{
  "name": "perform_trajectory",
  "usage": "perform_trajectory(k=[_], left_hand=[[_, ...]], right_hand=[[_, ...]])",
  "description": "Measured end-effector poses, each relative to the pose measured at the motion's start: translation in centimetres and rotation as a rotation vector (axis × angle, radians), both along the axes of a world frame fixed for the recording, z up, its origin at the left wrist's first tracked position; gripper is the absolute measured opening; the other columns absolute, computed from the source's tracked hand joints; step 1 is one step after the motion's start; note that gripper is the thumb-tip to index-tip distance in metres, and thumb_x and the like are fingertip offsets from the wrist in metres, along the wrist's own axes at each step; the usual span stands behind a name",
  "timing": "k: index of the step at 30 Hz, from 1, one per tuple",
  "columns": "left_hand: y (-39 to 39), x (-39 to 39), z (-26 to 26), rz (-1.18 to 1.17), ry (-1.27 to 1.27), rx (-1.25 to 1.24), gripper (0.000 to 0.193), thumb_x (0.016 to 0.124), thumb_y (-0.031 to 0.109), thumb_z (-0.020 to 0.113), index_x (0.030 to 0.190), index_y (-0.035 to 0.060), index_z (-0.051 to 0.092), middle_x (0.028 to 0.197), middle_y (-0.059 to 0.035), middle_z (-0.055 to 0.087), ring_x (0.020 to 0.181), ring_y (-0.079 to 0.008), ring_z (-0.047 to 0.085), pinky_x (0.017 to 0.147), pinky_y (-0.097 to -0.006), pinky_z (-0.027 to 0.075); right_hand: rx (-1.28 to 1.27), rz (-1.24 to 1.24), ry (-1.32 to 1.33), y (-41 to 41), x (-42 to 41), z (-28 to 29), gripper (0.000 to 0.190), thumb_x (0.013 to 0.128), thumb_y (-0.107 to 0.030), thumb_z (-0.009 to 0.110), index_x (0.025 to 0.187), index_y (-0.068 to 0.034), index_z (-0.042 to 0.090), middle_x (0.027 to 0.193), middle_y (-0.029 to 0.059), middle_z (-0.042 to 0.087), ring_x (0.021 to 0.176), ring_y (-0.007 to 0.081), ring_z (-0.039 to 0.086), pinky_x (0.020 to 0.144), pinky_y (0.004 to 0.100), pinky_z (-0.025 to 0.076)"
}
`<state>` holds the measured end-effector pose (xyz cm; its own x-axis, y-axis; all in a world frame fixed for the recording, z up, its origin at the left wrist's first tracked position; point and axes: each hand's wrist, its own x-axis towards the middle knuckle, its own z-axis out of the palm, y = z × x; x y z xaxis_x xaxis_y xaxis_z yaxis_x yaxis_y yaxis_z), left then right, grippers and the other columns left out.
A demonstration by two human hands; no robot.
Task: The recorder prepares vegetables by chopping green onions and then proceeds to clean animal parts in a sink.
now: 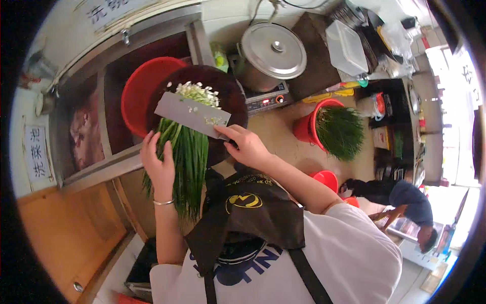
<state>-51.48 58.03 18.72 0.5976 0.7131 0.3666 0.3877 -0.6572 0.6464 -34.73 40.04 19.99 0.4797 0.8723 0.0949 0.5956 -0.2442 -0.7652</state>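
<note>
My right hand (246, 146) grips a Chinese cleaver (182, 110) at its right end. The broad blade lies across a dark round chopping board (233, 91), with small pale bits stuck to it. Beyond the blade is a pile of chopped white and pale-green stalk pieces (197, 93). A bundle of long green stalks, like chives or scallions (190, 152), runs from under the blade towards me and hangs over the board's near edge. My left hand (159, 167) is at the bundle's left side, fingers and thumb apart; its palm side is partly hidden.
A red basin (133, 95) sits behind the board, over a steel sink (100, 114). A lidded steel pot (262, 57) stands on an induction cooker (265, 102) with a lit display. On the floor, a red bucket (303, 127) holds more greens (340, 131). Another person (410, 201) bends at the right.
</note>
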Motion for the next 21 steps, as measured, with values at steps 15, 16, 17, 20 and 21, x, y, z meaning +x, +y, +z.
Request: perform_trajectory(k=[15, 16, 17, 20, 21], left_hand=[[-12.7, 12.8, 1.4, -0.336, 0.765, 0.231, 0.093, 0.055, 0.058, 0.07, 0.134, 0.0242, 0.036, 0.145, -0.0176, 0.014, 0.134, -0.0374, 0.012, 0.101, -0.0625, 0.009], [-12.3, 13.1, 1.7, -0.299, 0.803, 0.217, 0.094, 0.055, 0.058, 0.071, 0.135, 0.0247, 0.034, 0.146, -0.0174, 0.013, 0.134, -0.0366, 0.012, 0.101, -0.0623, 0.009], [-11.6, 13.0, 2.1, -0.232, 0.831, 0.219, 0.098, 0.055, 0.056, 0.072, 0.137, 0.0238, 0.031, 0.146, -0.0174, 0.012, 0.134, -0.0358, 0.011, 0.101, -0.0616, 0.01], [-8.3, 13.4, 2.8, -0.122, 0.998, 0.234, 0.103, 0.055, 0.058, 0.071, 0.138, 0.0136, 0.029, 0.147, -0.0159, 0.01, 0.134, -0.0351, 0.011, 0.102, -0.06, 0.01], [-7.2, 13.1, 2.6, -0.155, 0.992, 0.245, 0.103, 0.055, 0.058, 0.071, 0.138, 0.0136, 0.029, 0.147, -0.0159, 0.01, 0.134, -0.0351, 0.011, 0.102, -0.06, 0.01]], right_hand=[[-0.031, 0.261, 0.065, -5.8, 9.3, -2.6, 0.022, 0.072, -0.005, 0.056, 0.09, -0.003, 0.044, 0.075, 0.0156, 0.061, 0.074, 0.0343, 0.061, 0.062, 0.0439, 0.048], [-0.092, 0.273, 0.03, -6.0, 9.8, -2.4, 0.019, 0.073, -0.006, 0.054, 0.089, -0.003, 0.045, 0.074, 0.0158, 0.061, 0.073, 0.0342, 0.061, 0.061, 0.0439, 0.048], [-0.101, 0.287, 0.04, -6.2, 10.1, -2.5, 0.016, 0.075, -0.009, 0.053, 0.088, -0.004, 0.047, 0.072, 0.017, 0.061, 0.072, 0.035, 0.061, 0.061, 0.0442, 0.048], [-0.051, 0.303, 0.021, -7.7, 11.8, -1.9, 0.016, 0.077, -0.011, 0.052, 0.091, -0.006, 0.046, 0.077, 0.0176, 0.061, 0.073, 0.0361, 0.06, 0.064, 0.0467, 0.047], [-0.056, 0.27, 0.021, -8.3, 12.0, -1.6, 0.016, 0.077, -0.011, 0.052, 0.091, -0.006, 0.046, 0.077, 0.0176, 0.061, 0.073, 0.0361, 0.06, 0.064, 0.0467, 0.047]])
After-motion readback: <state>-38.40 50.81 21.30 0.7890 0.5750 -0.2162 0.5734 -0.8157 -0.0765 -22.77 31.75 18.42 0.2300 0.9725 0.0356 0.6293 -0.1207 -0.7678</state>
